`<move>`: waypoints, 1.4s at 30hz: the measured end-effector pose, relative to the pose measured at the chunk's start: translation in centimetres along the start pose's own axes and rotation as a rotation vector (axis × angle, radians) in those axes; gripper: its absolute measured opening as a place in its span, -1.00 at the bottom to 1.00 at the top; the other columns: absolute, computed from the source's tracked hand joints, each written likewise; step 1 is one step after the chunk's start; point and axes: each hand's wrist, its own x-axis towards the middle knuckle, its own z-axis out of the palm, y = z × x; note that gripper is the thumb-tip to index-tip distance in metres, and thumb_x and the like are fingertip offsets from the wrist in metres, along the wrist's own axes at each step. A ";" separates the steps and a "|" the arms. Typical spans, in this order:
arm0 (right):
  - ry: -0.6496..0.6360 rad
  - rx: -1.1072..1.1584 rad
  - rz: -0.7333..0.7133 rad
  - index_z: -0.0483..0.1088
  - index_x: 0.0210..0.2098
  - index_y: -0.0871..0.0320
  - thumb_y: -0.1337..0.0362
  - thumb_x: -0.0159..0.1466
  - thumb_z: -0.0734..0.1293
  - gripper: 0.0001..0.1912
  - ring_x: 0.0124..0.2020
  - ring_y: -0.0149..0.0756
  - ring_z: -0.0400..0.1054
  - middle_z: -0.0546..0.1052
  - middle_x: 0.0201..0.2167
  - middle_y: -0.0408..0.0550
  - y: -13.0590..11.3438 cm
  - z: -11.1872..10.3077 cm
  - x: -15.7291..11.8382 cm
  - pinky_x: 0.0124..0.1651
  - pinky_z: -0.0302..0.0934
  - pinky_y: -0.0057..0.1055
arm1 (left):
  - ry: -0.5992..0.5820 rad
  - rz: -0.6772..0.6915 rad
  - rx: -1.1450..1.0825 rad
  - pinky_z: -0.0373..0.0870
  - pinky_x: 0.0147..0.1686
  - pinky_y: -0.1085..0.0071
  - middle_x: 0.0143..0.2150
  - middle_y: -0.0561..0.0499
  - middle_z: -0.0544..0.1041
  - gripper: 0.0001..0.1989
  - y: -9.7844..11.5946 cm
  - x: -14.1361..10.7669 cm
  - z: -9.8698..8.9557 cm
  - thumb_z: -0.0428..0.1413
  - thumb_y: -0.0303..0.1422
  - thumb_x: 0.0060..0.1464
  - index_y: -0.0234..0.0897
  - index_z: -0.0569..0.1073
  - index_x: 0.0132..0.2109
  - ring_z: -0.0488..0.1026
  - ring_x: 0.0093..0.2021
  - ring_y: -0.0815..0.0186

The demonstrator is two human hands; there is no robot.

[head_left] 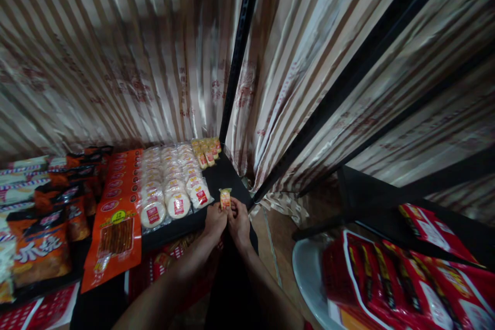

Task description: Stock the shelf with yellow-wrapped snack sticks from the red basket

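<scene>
Between the fingertips of my left hand [216, 220] and my right hand [238, 220] is a small yellowish snack packet [225, 198] with a red and orange label. Both hands are closed on its lower end, and it stands upright over the shelf's front right corner. Beyond it, similar small packets [209, 157] stand in short rows against the back corner. To their left, round white cakes in clear wrappers [179, 205] are lined up in three columns, red labels facing me. The black shelf [224, 172] shows between these rows and my hands.
Orange snack packs [116, 206] and orange-black bags [42, 242] fill the shelf's left side. Black metal posts [242, 46] rise at the corner before striped curtains [116, 51]. At right, a red box of packets [348, 268] sits at a pale round tub [305, 268].
</scene>
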 end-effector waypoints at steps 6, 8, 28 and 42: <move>0.002 0.021 -0.024 0.43 -0.17 0.14 0.26 0.17 0.24 -0.74 -0.32 -0.30 0.41 0.44 -0.24 0.01 0.5 0.3 0.6 -0.22 0.38 -0.34 | 0.003 0.055 -0.069 0.39 -0.23 0.48 -0.23 -0.13 0.58 -0.83 0.3 0.5 0.4 0.06 -0.48 0.02 -0.32 0.49 -0.21 0.53 -0.24 0.29; -0.004 0.028 -0.014 0.42 -0.16 0.12 0.27 0.16 0.24 -0.74 -0.32 -0.31 0.41 0.43 -0.24 0.00 0.7 0.4 0.9 -0.22 0.39 -0.33 | -0.005 0.082 -0.092 0.39 -0.26 0.49 -0.22 -0.15 0.58 -0.82 0.7 0.6 0.5 0.03 -0.51 0.03 -0.36 0.48 -0.21 0.53 -0.27 0.30; -0.006 -0.169 -0.103 0.39 -0.06 0.12 0.42 0.06 0.23 -0.57 -0.16 -0.20 0.32 0.44 -0.22 0.01 0.7 1.4 3.6 -0.03 0.25 -0.25 | 0.052 -0.017 0.031 0.32 -0.19 0.50 -0.10 -0.13 0.56 -0.76 3.0 2.2 0.7 0.07 -0.41 0.05 -0.30 0.47 -0.10 0.48 -0.11 0.25; 0.016 -0.125 -0.100 0.40 -0.06 0.15 0.39 0.10 0.20 -0.59 -0.14 -0.20 0.30 0.43 -0.18 0.04 0.5 2.8 5.9 -0.02 0.22 -0.27 | 0.073 0.001 0.046 0.32 -0.23 0.50 -0.11 -0.19 0.54 -0.74 4.3 4.2 1.0 -0.02 -0.47 0.09 -0.37 0.43 -0.07 0.48 -0.14 0.26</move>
